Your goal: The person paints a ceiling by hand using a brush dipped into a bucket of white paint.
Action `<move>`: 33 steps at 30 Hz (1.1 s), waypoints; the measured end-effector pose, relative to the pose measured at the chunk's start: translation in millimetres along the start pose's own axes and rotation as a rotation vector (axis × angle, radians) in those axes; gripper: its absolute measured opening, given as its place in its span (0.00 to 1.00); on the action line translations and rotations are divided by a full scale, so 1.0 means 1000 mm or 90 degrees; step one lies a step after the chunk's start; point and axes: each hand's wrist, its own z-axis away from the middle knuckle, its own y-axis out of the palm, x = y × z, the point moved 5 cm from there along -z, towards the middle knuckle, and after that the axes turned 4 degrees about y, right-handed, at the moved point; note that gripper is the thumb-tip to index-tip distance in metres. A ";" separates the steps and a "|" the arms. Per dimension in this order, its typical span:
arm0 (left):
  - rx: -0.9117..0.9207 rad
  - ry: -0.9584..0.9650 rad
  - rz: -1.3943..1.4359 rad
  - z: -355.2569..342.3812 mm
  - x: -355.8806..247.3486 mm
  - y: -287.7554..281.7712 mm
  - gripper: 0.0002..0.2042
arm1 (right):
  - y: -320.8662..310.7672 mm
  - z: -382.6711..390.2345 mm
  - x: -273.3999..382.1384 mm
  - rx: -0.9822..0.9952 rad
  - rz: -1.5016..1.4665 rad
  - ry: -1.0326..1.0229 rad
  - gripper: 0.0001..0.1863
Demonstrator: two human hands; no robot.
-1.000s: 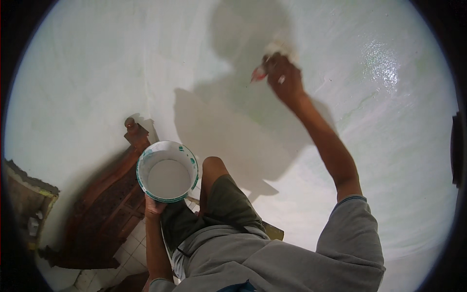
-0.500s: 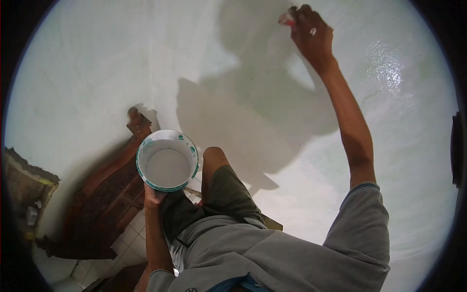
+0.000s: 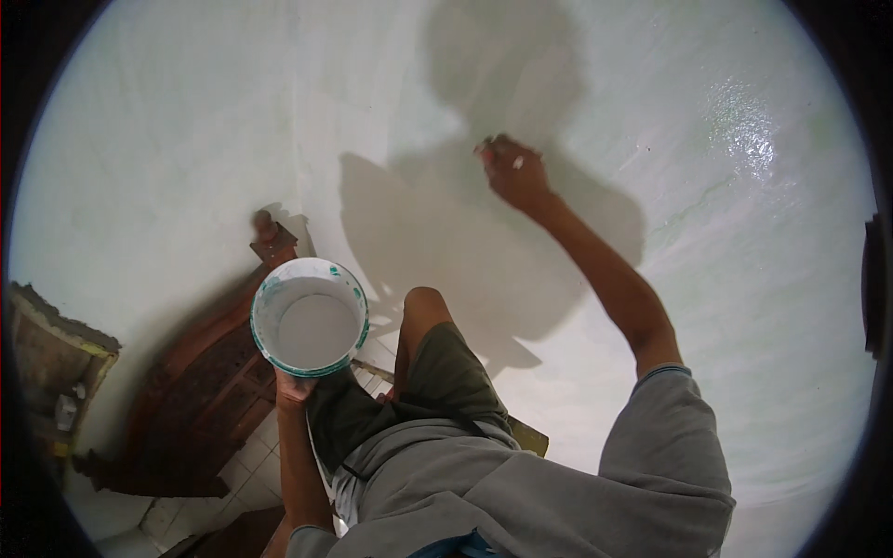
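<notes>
My left hand [image 3: 295, 385] supports a white bucket [image 3: 314, 275] from below at its near side, with most of the fingers hidden under it. The bucket has a green-smeared rim and holds whitish paint [image 3: 318, 332]. My right hand [image 3: 517, 175] is raised at the wall, closed around what looks like a paintbrush [image 3: 484, 150]. Only a small reddish end of it shows past the fingers, and it is blurred. Whether the bristles touch the wall is hidden by the hand.
A pale, greenish-white wall [image 3: 707, 279] fills most of the view, with a wet shine at upper right and my shadow across it. Dark carved wooden furniture [image 3: 200, 381] stands left of the bucket, above a tiled floor [image 3: 249, 460]. A rough-edged wall opening [image 3: 56, 372] is at far left.
My right hand has swept down and to the left along the wall with the brush. The bucket in my left hand has shifted slightly left and down in view.
</notes>
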 end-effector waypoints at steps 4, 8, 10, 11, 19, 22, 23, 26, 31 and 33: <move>0.006 0.032 -0.010 -0.005 0.002 -0.005 0.26 | -0.092 -0.086 -0.020 -0.168 0.118 -0.053 0.08; -0.018 0.011 -0.003 -0.003 0.001 -0.035 0.25 | -0.154 -0.149 -0.024 -0.150 0.233 -0.036 0.08; -0.038 0.011 0.006 -0.002 0.003 -0.036 0.25 | -0.162 -0.155 -0.015 -0.127 0.174 -0.067 0.14; -0.051 0.011 0.015 -0.006 0.004 -0.032 0.25 | -0.155 -0.147 -0.022 -0.154 0.162 -0.107 0.11; -0.040 0.024 -0.008 0.000 -0.003 0.011 0.26 | 0.009 -0.034 0.041 0.213 0.174 -0.148 0.10; -0.038 0.014 -0.006 -0.001 -0.001 0.019 0.26 | 0.021 -0.037 0.029 0.207 0.087 -0.074 0.11; -0.042 0.010 0.005 0.000 -0.002 0.021 0.26 | 0.013 -0.050 0.021 0.098 0.095 -0.092 0.10; -0.032 0.006 0.033 0.000 -0.003 0.019 0.26 | -0.023 -0.113 -0.018 0.007 0.131 -0.031 0.10; -0.037 0.002 0.053 0.005 -0.002 0.015 0.25 | -0.092 -0.176 -0.021 -0.195 0.168 -0.067 0.13; -0.045 0.003 0.057 0.003 0.003 0.013 0.25 | -0.078 -0.171 -0.026 -0.238 0.223 -0.170 0.14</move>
